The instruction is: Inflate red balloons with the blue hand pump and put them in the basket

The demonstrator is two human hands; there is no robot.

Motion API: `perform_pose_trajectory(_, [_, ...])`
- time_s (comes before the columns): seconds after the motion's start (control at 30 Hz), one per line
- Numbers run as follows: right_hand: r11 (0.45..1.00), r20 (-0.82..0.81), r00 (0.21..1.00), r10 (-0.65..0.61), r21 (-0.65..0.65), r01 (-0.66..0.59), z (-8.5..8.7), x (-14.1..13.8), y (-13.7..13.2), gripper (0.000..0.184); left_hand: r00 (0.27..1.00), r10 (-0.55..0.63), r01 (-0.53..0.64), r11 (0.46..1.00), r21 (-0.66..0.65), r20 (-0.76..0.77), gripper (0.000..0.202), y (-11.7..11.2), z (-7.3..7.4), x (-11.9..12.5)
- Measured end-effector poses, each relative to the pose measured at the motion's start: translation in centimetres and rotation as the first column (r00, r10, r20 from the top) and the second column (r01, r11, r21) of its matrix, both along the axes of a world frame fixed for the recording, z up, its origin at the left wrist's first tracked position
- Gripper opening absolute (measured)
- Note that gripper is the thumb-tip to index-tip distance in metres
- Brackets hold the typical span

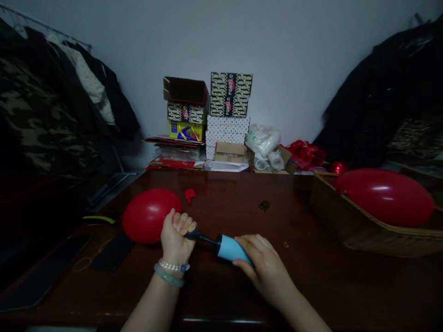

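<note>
Both hands are on a balloon pump (231, 248) with a light blue barrel and a black end, held tilted above the brown table. My left hand (178, 235) is closed in a fist around the black end. A round, inflated red balloon (148, 216) sits directly behind that fist; its neck is hidden by the fingers. My right hand (265, 265) wraps the blue barrel from the right. Beyond the balloon lies a small limp red balloon (189, 195).
At right, a wicker basket (346, 226) holds a big red balloon (384, 196). Phone-like dark slabs (112, 251) and a yellow-green strip (99, 219) lie at left. Stacked boxes (228, 133) stand behind the table (228, 193). Clothes hang on both sides.
</note>
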State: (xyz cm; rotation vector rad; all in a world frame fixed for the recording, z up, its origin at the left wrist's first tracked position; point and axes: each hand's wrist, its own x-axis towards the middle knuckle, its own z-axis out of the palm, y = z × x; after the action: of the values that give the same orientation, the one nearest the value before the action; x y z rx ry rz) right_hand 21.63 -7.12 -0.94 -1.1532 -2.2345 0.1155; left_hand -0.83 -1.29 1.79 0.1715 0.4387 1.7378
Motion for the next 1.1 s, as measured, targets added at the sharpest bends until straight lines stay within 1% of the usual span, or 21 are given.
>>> perform_pose_trajectory(0.13, [0.998,-0.055,0.998,0.002,0.058,0.001,-0.4,-0.8,-0.3,0.039,0.999,-0.026,0.026,1.0,-0.009,-0.027,0.049,-0.4,0.0,1.6])
perform_pose_trajectory(0.23, [0.998,-0.074,0.997,0.028,0.05,-0.024,-0.3,-0.8,-0.3,0.039,0.999,-0.02,0.02,1.0,-0.001,-0.032,0.049,-0.6,0.3,1.5])
perform_pose_trajectory(0.33, [0.999,-0.069,0.997,0.043,0.012,-0.042,0.1,-0.4,-0.1,0.039,1.0,0.0,0.001,1.0,0.008,-0.031,0.047,-0.5,0.7,0.4])
perform_pose_trajectory(0.47, [0.996,-0.021,0.998,0.056,-0.067,-0.057,0.6,0.9,0.5,0.039,0.998,0.052,-0.051,0.998,0.032,-0.029,0.045,0.0,1.0,-1.9])
perform_pose_trajectory(0.6, [0.995,0.0,0.999,0.044,-0.091,-0.043,1.1,2.3,1.0,0.039,0.996,0.084,-0.081,0.995,0.064,-0.034,0.043,0.5,0.6,-3.7])
perform_pose_trajectory(0.7, [0.996,0.003,1.0,0.029,-0.09,-0.028,1.3,2.7,1.1,0.037,0.996,0.083,-0.081,0.994,0.07,-0.031,0.044,0.7,0.2,-4.1])
perform_pose_trajectory(0.77, [0.997,0.008,1.0,0.025,-0.074,-0.024,1.4,2.6,1.0,0.036,0.997,0.076,-0.075,0.995,0.065,-0.014,0.044,0.7,0.1,-3.9])
perform_pose_trajectory(0.87, [0.999,0.014,1.0,0.024,-0.048,-0.023,1.3,2.1,0.7,0.036,0.998,0.061,-0.062,0.997,0.042,0.026,0.043,0.5,0.2,-2.9])
perform_pose_trajectory(1.0, [1.0,-0.015,1.0,0.02,-0.012,-0.02,1.1,1.0,0.2,0.036,0.998,0.01,-0.011,1.0,0.014,0.064,0.043,-0.1,0.4,-0.7])
perform_pose_trajectory(1.1, [1.0,-0.048,0.999,0.015,0.023,-0.014,0.7,0.2,-0.3,0.037,0.998,-0.025,0.025,1.0,0.004,0.052,0.045,-0.6,0.4,0.8])
